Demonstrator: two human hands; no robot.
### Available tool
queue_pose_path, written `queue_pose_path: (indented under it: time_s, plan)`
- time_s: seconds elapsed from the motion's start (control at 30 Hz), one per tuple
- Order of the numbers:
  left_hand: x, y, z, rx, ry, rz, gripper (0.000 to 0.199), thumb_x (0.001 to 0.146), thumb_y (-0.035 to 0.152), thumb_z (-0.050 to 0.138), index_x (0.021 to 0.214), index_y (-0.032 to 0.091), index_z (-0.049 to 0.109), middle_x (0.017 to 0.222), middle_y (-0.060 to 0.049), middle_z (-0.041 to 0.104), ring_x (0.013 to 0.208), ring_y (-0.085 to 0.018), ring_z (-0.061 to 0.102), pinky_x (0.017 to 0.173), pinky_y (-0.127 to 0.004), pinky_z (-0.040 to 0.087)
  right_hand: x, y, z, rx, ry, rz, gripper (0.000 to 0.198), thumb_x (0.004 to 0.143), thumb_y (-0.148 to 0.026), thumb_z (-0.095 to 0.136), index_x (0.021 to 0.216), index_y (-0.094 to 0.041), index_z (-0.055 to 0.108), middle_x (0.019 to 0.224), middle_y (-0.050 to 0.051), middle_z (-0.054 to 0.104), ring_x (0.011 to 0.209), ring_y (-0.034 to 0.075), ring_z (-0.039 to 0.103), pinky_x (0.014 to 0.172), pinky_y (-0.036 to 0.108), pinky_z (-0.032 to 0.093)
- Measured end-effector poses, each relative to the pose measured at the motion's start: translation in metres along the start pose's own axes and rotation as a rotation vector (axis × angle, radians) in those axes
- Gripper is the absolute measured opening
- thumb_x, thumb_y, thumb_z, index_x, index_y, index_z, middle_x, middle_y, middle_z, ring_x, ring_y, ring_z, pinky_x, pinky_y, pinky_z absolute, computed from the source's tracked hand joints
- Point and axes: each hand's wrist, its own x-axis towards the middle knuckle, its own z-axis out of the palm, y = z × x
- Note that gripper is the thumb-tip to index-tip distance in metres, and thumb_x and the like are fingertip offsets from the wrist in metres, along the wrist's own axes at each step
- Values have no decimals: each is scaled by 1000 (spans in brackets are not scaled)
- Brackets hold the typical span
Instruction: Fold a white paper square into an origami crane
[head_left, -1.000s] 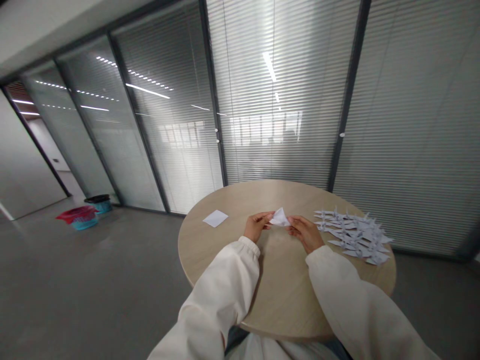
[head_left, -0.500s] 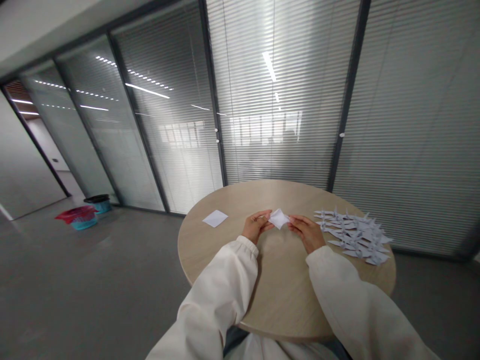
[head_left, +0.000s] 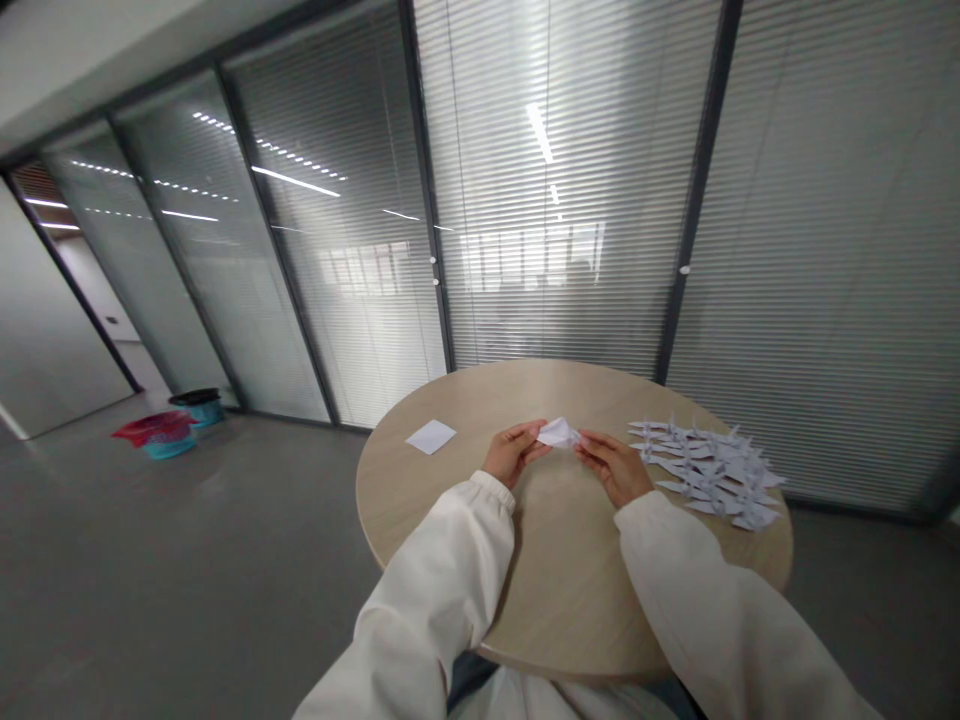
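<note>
Between my two hands, just over the round table, is a small piece of folded white paper (head_left: 556,433). My left hand (head_left: 514,453) pinches its left corner between thumb and fingers. At the opposite corner, my right hand (head_left: 611,464) grips the paper the same way. The fine creases are too small to make out. Several folded white paper cranes (head_left: 712,470) lie crowded together to the right of my right hand. A flat white square of paper (head_left: 431,437) rests on the table to the left of my left hand.
The round wooden table (head_left: 570,580) reaches close to my body. Glass partitions with blinds (head_left: 555,300) stand right behind it. On the floor at the left are a blue bin with a red liner (head_left: 161,435) and one with a black liner (head_left: 201,406).
The paper between my hands has closed from an opened diamond into a flatter, narrower shape. Both hands keep their hold and have barely shifted.
</note>
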Motion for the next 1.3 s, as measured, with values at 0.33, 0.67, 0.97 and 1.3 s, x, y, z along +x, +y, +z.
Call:
queue_pose_path:
  time_s: [0.33,0.67,0.97,1.3]
  plan:
    - [4,-5,-4,106,52,52,38,60,26,70,92,7,63,81,-8,65,68,-12,59,72,-27,49,-1,-1,3,-130,140,-24,30,55,-30,73,80,-14,66,74,4,67,64,15,63,57,23,53]
    - [4,-5,-4,92,80,60,35,61,24,69,92,9,63,79,-8,65,71,-13,59,74,-27,49,-5,-6,8,-73,15,-78,28,62,-33,69,83,-16,64,80,5,65,71,16,62,64,27,52]
    - [7,-7,-7,74,99,56,30,64,21,67,91,9,63,78,-6,64,70,-11,59,70,-23,49,-3,-3,7,-113,-42,-81,26,58,-31,71,79,-16,65,76,3,64,71,15,59,63,26,51]
    - [8,-8,-8,70,128,72,28,65,19,64,91,10,62,72,-3,62,62,-8,56,64,-20,48,-2,2,8,-274,-99,-97,29,59,-36,69,79,-16,64,70,2,64,61,13,58,59,25,49]
